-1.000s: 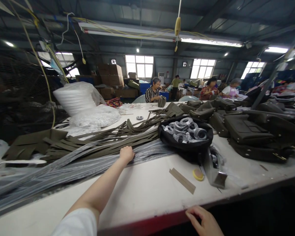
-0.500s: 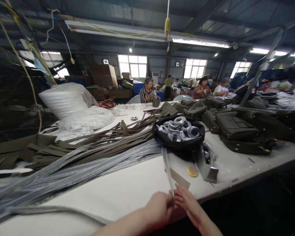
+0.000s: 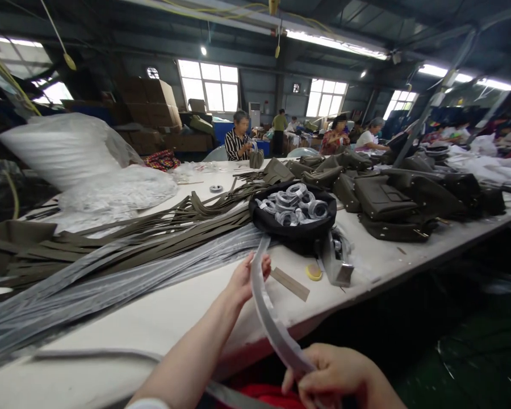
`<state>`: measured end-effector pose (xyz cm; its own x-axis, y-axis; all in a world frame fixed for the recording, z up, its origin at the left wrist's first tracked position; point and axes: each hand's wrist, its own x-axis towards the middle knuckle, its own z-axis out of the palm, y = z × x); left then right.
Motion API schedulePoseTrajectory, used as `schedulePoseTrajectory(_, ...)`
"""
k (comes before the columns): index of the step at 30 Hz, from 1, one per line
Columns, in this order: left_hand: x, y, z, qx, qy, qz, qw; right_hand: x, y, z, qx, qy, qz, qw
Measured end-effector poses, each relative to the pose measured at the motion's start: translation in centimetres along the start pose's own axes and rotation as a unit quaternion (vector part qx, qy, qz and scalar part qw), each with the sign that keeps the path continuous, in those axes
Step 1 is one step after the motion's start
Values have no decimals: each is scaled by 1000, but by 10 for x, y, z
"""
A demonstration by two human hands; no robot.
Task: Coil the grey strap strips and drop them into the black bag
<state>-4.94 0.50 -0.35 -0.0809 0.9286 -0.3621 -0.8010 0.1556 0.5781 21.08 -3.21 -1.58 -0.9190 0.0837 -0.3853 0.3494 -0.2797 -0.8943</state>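
Note:
A long grey strap point(image 3: 267, 318) with a shiny, film-like surface runs between my two hands in a bowed curve. My left hand point(image 3: 244, 278) reaches over the table with its fingers closed around the upper stretch, just in front of the black bag. Nearer to me, past the table edge, my right hand point(image 3: 330, 372) is closed on the lower part, thumb on top. The strap's far end lies against the black bag point(image 3: 289, 230), which holds several coiled grey straps point(image 3: 287, 199). Another grey length point(image 3: 97, 353) passes beneath my left forearm.
Flat grey straps point(image 3: 123, 284) and olive strips point(image 3: 187, 227) stretch across the white table point(image 3: 183, 301). A tape dispenser point(image 3: 340, 264), yellow tape roll point(image 3: 313, 272) and brown strip point(image 3: 290, 284) lie to the right. Olive bags point(image 3: 385, 199) are piled beyond. A person in stripes point(image 3: 237, 139) sits opposite.
My hands, close together before, are now apart: the left has moved forward along the strap, the right back towards me. The view has shifted right and down.

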Motion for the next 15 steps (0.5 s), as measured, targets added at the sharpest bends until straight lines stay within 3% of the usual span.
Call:
schedulePoseTrajectory(3,9,25,-10,-42,32,67,996,-26,41,-24,-47,59,60,995)
schedulePoseTrajectory(5,6,30,-15,-47,34,92,994,-52,73,-53,-83,185,90,975)
schedulePoseTrajectory(7,-1,22,-16,-20,19,103,994,-82,100,-87,-178,350,115,912)
schedulePoseTrajectory(9,-11,4,-12,30,-25,101,994,-113,116,-118,-284,478,136,820)
schedulePoseTrajectory(12,-27,-27,1,101,-110,97,984,-142,111,-140,-374,595,206,681)
schedulePoseTrajectory(13,-32,-36,5,122,-131,97,979,-142,102,-138,-396,611,188,659)
schedulePoseTrajectory(14,-37,-44,10,144,-148,96,974,-138,89,-130,-414,611,143,659)
schedulePoseTrajectory(15,-41,-50,15,164,-159,91,969,-129,74,-118,-422,596,75,679)
